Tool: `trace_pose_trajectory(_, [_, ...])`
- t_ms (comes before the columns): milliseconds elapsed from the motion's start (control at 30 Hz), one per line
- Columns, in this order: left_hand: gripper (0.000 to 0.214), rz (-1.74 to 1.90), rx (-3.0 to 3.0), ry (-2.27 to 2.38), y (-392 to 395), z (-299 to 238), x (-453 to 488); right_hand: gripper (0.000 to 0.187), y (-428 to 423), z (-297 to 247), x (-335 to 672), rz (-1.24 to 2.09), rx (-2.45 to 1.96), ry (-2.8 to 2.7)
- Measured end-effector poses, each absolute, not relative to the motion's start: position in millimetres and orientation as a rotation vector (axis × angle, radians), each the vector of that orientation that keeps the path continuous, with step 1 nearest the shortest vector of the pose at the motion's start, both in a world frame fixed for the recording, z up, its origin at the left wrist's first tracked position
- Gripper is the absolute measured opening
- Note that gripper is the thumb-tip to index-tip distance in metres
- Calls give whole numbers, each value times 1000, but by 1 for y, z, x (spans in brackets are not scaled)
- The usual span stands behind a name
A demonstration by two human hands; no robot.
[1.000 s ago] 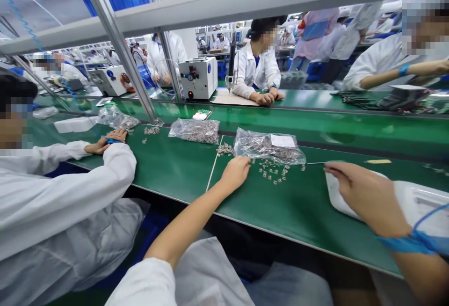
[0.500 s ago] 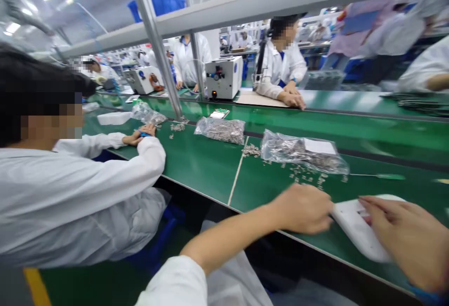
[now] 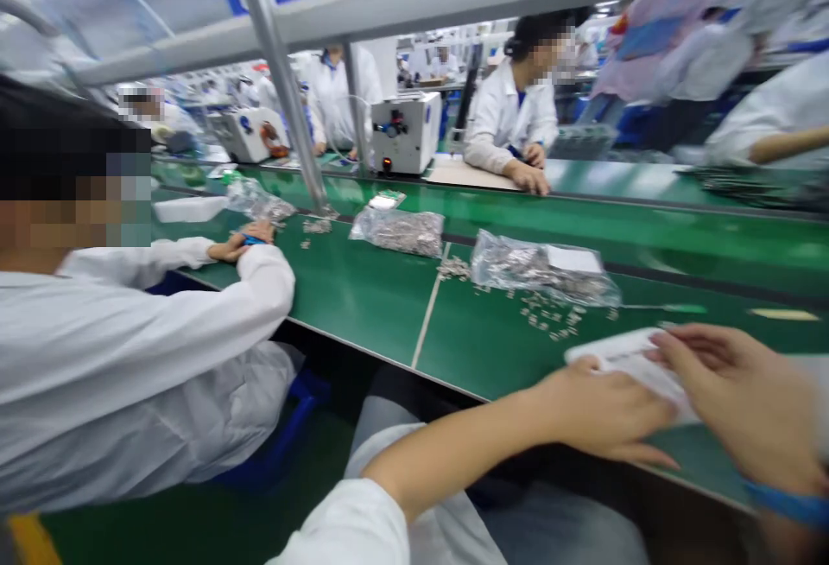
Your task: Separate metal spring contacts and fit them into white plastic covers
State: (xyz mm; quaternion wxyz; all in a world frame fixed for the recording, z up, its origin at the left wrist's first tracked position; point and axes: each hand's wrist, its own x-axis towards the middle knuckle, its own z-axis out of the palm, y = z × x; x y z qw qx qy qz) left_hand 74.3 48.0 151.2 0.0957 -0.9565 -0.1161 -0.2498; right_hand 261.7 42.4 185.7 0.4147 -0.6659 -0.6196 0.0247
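A white plastic cover with rounded corners lies at the near right of the green bench, partly hidden by both hands. My left hand reaches across its near side, fingers stretched out and apart. At the cover's right part, my right hand has its thumb and fingers bent together on it; a blue band circles that wrist. What else the right fingertips may hold is hidden. Just beyond the hands, small metal pieces lie scattered before a clear bag of such pieces with a white label.
A green-handled tool and a pale strip lie behind the hands. Another bag of metal pieces is further left. A co-worker sits at my left. A metal post rises from the bench; a white machine stands beyond.
My left hand has moved right, over the cover, and its curled fingers have spread. The cover has shifted and turned under my hands. My right hand stays at it; the view has swung slightly.
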Motion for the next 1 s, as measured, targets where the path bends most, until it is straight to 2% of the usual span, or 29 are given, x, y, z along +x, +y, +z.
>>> trace_pose_trajectory(67, [52, -842, -2884, -420, 45, 140, 71, 23, 40, 203, 257, 65, -1666, -1607])
trace_pose_trajectory(167, [47, -895, -2907, -609, 39, 128, 49, 9, 41, 212, 250, -71, -1506, -1999])
trace_pose_trajectory(400, [34, -1088, -2985, -856, 32, 126, 2, 18, 52, 208, 207, -203, -1357, -2587])
trace_pose_trajectory(633, [30, -1230, -2968, -993, 31, 120, 5, 14, 69, 205, 196, -346, -1393, -2707])
trace_pose_trajectory(800, [30, -1235, -2931, -1047, 27, 120, 8, 14, 71, 207, 198, -455, -1216, -2810])
trace_pose_trajectory(1000, [37, -1156, -2828, -1118, 24, 118, 12, 18, 75, 193, 206, -290, -1005, -2713])
